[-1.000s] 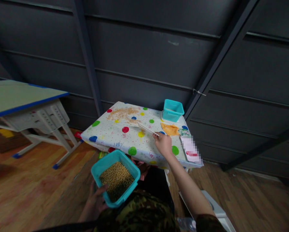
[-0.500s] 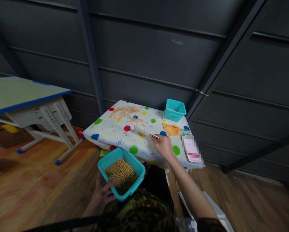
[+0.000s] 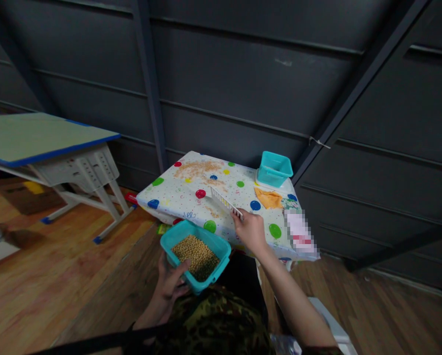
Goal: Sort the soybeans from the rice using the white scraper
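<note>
My left hand (image 3: 172,276) grips the near left side of a teal plastic tub (image 3: 221,268), thumb over its rim. Soybeans (image 3: 194,254) lie in the tub, which is held just below the table's front edge. In my right hand (image 3: 251,228) is a flat white slotted plastic piece (image 3: 224,202), fingers closed on its near end. It is tilted over the tabletop. A small group of beans (image 3: 212,212) lies on the cloth beside it, and a wide scatter of beans (image 3: 196,170) spreads across the far left of the table.
A polka-dot cloth covers the table (image 3: 176,197). At its back right stands a second teal tub (image 3: 275,170); an orange cloth (image 3: 268,198) and a blurred-out flat item (image 3: 301,234) lie nearer. A school desk (image 3: 54,140) stands left. A dark panelled wall (image 3: 235,74) rises behind.
The view has shifted, so the scene sits slightly further right. The white slotted piece has turned, its far end swinging towards my right hand's side. My left hand still holds the tub.
</note>
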The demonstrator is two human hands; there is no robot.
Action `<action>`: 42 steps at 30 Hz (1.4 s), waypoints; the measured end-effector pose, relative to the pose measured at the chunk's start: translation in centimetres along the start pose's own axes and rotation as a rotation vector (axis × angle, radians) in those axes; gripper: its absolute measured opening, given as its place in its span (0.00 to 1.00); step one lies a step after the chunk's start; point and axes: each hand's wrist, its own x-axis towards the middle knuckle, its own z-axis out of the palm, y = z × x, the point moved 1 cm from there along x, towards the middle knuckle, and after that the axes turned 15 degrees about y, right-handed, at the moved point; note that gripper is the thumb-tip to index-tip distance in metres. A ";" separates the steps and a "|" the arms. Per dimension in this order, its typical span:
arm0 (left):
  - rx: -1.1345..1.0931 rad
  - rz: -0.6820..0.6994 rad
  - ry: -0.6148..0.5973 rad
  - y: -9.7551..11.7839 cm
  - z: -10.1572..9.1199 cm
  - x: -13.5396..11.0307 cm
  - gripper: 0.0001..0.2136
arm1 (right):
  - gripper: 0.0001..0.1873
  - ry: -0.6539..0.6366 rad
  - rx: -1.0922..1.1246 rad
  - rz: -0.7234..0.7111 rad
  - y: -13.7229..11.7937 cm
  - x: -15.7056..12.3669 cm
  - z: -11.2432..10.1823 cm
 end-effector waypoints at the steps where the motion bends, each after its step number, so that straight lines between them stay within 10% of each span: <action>1: 0.021 0.011 0.014 0.0 0.3 0.0 0.54 | 0.17 -0.005 -0.002 -0.006 -0.2 -0.3 0.0; 23: -0.019 0.032 0.003 1.3 1.4 1.4 0.54 | 0.16 0.130 0.467 -0.227 -3.3 -3.7 0.6; 35: 0.009 0.036 0.037 2.0 1.5 0.8 0.48 | 0.22 0.302 0.387 0.220 3.5 9.6 0.7; 42: 0.020 0.039 0.038 1.9 1.0 1.2 0.50 | 0.23 0.129 0.508 -0.091 -0.3 2.3 1.4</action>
